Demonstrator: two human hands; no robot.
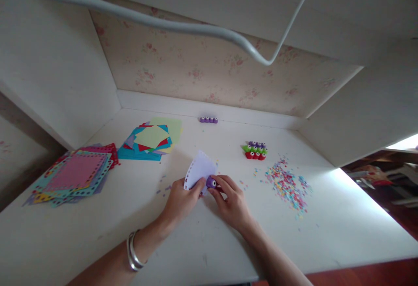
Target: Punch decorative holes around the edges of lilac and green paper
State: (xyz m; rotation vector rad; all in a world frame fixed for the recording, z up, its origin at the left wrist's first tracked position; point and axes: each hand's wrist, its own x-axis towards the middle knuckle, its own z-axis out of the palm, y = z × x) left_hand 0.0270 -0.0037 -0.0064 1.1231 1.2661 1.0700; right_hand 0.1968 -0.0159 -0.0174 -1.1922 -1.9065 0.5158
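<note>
Lying at nine o'clock from the hands, a fanned stack of hole-edged paper sheets, pink on top, looks like the finished share: rows of small cut-outs run along the borders that show. At ten o'clock, a loose pile of coloured paper, pale green uppermost, shows no holes on its visible edges, so it is probably the share left to do; sheets underneath are hidden. Two silver bangles circle the left wrist, at about half past seven. The left hand is closed in a pinch, thumb on top, gripping the lavender sheet at the centre. That sheet curls upward; its left edge carries a line of holes, while the right side appears plain, so it seems only partly done. Just beside the left thumb, against the sheet's lower right part, sits a purple eye-faced paper punch; whether it is being pressed, I cannot tell. At twelve o'clock stands a row of purple punches. The right hand has thumb and fingers curled around the punch. At two o'clock, purple, green and red punches stand grouped; at three, punched-out paper bits lie scattered.
</note>
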